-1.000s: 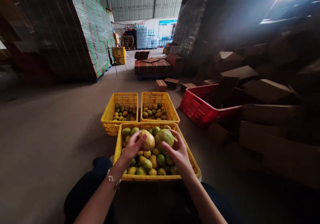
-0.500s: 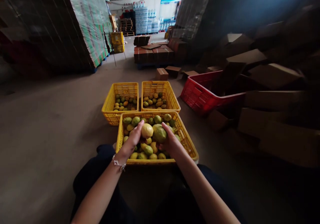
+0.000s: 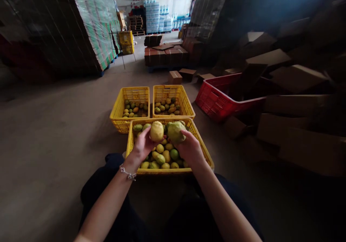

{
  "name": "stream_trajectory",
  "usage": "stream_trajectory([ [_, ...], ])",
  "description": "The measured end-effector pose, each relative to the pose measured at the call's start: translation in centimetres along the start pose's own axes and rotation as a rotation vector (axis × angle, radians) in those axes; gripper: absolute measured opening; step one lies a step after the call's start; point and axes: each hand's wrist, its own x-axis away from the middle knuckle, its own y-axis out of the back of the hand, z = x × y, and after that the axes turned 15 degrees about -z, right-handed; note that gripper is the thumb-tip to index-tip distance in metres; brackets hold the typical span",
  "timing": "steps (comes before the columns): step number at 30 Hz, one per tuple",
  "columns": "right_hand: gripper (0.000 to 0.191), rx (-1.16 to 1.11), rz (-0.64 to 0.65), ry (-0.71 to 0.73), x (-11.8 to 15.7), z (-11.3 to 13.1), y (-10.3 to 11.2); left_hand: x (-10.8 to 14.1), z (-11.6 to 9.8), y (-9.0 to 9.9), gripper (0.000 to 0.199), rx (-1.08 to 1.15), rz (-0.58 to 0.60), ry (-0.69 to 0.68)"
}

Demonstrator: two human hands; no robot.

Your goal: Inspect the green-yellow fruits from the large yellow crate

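Note:
My left hand [image 3: 142, 143] holds a pale yellow fruit [image 3: 156, 131] with a bumpy skin. Beside it, my right hand [image 3: 190, 147] grips a larger green fruit [image 3: 176, 132]. Both fruits are raised over the near yellow crate [image 3: 204, 152], with a small gap between them. Many yellow and green fruits [image 3: 160, 159] lie in that crate, partly hidden by my hands.
Two more yellow crates, one at the left [image 3: 116, 111] and one at the right [image 3: 189, 106], hold fewer fruits just beyond. A red crate [image 3: 216, 101] and cardboard boxes [image 3: 286, 123] stand to the right. Stacked cartons [image 3: 166, 56] sit farther back.
Both hands have lifted the fruits slightly up and toward the far side of the near crate. The two fruits are turned differently and a little farther apart.

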Motion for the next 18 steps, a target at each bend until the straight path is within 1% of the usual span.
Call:
stream_trajectory([
  [1, 0.023, -0.026, -0.002, -0.072, 0.1, 0.1, -0.1, 0.2, -0.1, 0.0, 0.02, 0.005, 0.0, 0.008],
  [3, 0.026, -0.089, -0.015, -0.234, 0.4, 0.5, -0.5, 0.4, -0.1, 0.0, 0.02, 0.003, 0.007, -0.016],
  [6, 0.026, -0.166, -0.072, -0.39, 1.0, 1.1, -1.0, 0.4, 0.1, 0.3, 0.026, -0.037, -0.041, -0.071],
  [9, 0.023, -0.225, -0.134, -0.502, 1.4, 1.5, -1.3, 0.1, 0.1, 0.5, 0.027, -0.039, -0.077, -0.035],
  [11, 0.023, -0.24, -0.137, -0.533, 1.4, 1.5, -1.4, -0.2, 0.0, 0.7, 0.032, 0.005, -0.06, 0.027],
  [13, 0.023, -0.242, -0.113, -0.528, 1.2, 1.4, -1.3, -0.6, 0.0, 0.8, 0.033, 0.046, -0.062, 0.069],
  [16, 0.024, -0.225, -0.088, -0.493, 0.8, 0.9, -1.1, -1.1, 0.4, 1.1, 0.028, 0.08, -0.098, 0.066],
  [18, 0.022, -0.213, -0.12, -0.481, 0.5, 0.6, -1.1, -1.3, 0.7, 1.2, 0.028, 0.096, -0.09, 0.07],
])
